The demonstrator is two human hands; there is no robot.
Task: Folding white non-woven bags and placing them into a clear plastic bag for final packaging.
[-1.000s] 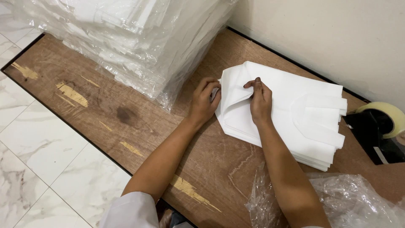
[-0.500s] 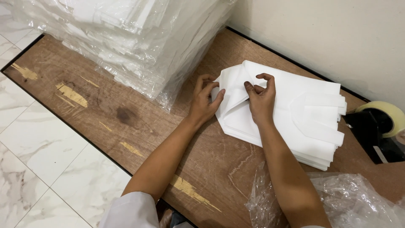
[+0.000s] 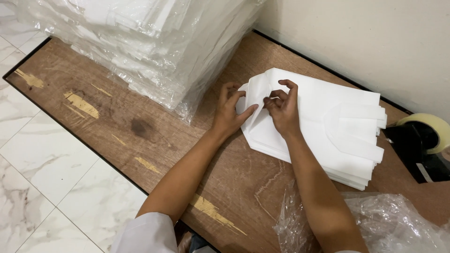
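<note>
Pinching white bags (image 3: 328, 126) between both hands (image 3: 255, 110).

There is one view only, from the person's head, looking steeply down and slightly forward at a wooden board (image 3: 140, 136) from close, about arm's reach. The wall (image 3: 356, 42) runs along the board's far edge, and tiled floor (image 3: 42, 173) shows at its near left side.

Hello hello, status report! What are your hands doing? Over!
Left hand and right hand both pinching the folded corner of the top white fabric bag. Stack of white fabric bags flat on brown wooden board. Nothing blocking.
</note>
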